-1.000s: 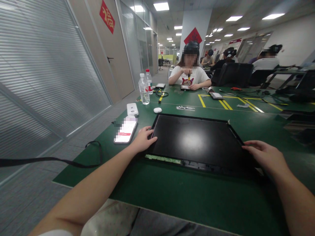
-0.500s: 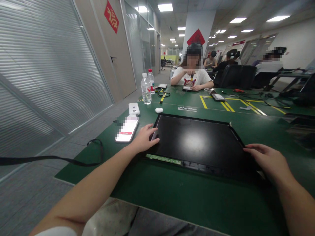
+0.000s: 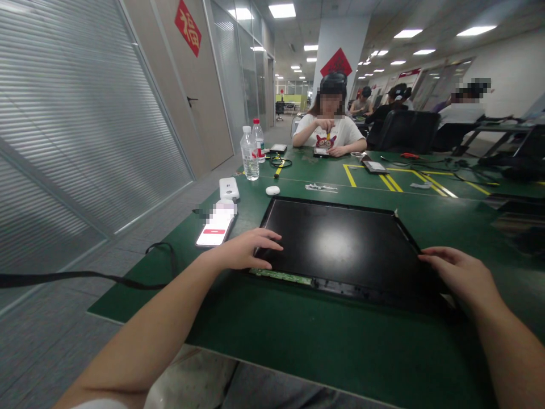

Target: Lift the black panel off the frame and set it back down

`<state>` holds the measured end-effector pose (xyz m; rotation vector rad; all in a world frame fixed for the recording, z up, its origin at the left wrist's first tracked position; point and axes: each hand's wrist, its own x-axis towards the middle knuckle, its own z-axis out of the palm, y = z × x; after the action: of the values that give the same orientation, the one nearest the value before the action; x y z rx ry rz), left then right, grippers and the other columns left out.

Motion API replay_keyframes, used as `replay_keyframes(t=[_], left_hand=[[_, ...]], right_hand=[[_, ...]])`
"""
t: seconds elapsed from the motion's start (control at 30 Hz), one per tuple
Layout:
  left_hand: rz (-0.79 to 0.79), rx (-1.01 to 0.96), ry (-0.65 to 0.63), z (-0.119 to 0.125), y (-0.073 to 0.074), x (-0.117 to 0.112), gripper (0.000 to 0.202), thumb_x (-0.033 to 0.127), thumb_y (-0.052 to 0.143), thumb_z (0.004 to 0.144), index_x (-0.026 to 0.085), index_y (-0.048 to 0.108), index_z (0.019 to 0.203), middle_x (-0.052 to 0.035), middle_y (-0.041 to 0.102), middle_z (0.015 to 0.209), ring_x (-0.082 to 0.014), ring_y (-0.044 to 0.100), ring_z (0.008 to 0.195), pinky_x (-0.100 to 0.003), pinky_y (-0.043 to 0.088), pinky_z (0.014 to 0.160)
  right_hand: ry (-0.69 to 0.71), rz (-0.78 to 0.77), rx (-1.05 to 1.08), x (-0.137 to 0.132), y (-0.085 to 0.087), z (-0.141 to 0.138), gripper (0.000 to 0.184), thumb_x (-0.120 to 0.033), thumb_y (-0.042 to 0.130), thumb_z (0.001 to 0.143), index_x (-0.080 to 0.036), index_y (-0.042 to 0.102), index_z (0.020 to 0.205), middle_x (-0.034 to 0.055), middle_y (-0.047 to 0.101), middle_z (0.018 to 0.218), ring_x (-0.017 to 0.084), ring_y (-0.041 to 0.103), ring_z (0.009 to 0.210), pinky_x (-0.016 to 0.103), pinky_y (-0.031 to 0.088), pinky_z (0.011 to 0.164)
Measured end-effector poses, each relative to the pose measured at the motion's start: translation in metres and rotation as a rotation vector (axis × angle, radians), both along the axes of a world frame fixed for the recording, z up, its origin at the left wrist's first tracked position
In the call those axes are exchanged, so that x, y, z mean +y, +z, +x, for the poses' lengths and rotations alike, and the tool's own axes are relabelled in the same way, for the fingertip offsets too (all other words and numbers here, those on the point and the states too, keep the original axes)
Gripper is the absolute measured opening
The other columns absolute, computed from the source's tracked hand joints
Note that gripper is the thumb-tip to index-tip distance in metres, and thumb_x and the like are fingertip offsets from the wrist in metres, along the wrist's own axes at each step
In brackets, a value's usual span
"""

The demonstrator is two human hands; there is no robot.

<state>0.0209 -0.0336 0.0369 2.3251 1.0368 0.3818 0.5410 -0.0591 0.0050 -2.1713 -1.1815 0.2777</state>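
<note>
A black LCD screen panel point(image 3: 332, 244) lies flat on the green table, a bright reflection in its middle. Along its near edge runs a green circuit board strip point(image 3: 281, 276). My left hand point(image 3: 251, 249) is at the panel's left near corner, fingers spread over the edge and surface. On the other side, my right hand point(image 3: 462, 275) pinches the panel's right edge between thumb and fingers. Just left of my left hand a lit phone point(image 3: 216, 226) lies on the table.
A white power bank point(image 3: 229, 188), a white earbud case point(image 3: 272, 191) and two water bottles point(image 3: 251, 156) stand beyond the phone. A person point(image 3: 327, 128) sits opposite, working on a small device. Cables point(image 3: 443, 165) lie at the far right. A black strap point(image 3: 85, 278) hangs at left.
My left hand has slid toward me along the panel's left edge, down to its near corner. My right hand stays on the right edge. The view has shifted slightly.
</note>
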Motion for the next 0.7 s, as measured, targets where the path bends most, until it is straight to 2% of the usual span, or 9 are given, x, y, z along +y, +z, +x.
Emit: replay_keyframes(t=[0.2,0.4,0.7], left_hand=[[0.01,0.017,0.012,-0.0004,0.0025,-0.0007,0.05,0.034,0.088,0.084,0.035,0.08,0.133,-0.0064,0.064,0.16,-0.0346,0.058,0.148,-0.051,0.045,0.123],[-0.002,-0.043,-0.021,0.0009,0.0013,-0.0034,0.053,0.027,0.084,0.086,0.033,0.077,0.138,-0.0096,0.053,0.169,-0.0344,0.051,0.155,-0.05,0.047,0.123],[-0.019,-0.046,-0.022,-0.0026,-0.0017,-0.002,0.049,0.032,0.082,0.086,0.033,0.079,0.135,-0.0101,0.052,0.17,-0.0351,0.049,0.156,-0.051,0.047,0.122]], right_hand=[[-0.005,-0.024,0.033,-0.0008,-0.0003,-0.0003,0.035,-0.054,0.066,0.057,-0.029,0.079,0.077,0.0065,0.076,0.076,0.03,0.068,0.077,0.044,0.051,0.073],[-0.006,-0.028,0.014,0.0006,-0.0006,0.001,0.034,-0.053,0.068,0.057,-0.028,0.079,0.078,0.007,0.078,0.08,0.03,0.068,0.08,0.043,0.051,0.076],[0.005,0.025,-0.04,0.0015,-0.0049,0.0022,0.033,-0.055,0.067,0.057,-0.029,0.079,0.074,0.0068,0.078,0.077,0.03,0.068,0.079,0.042,0.05,0.075]])
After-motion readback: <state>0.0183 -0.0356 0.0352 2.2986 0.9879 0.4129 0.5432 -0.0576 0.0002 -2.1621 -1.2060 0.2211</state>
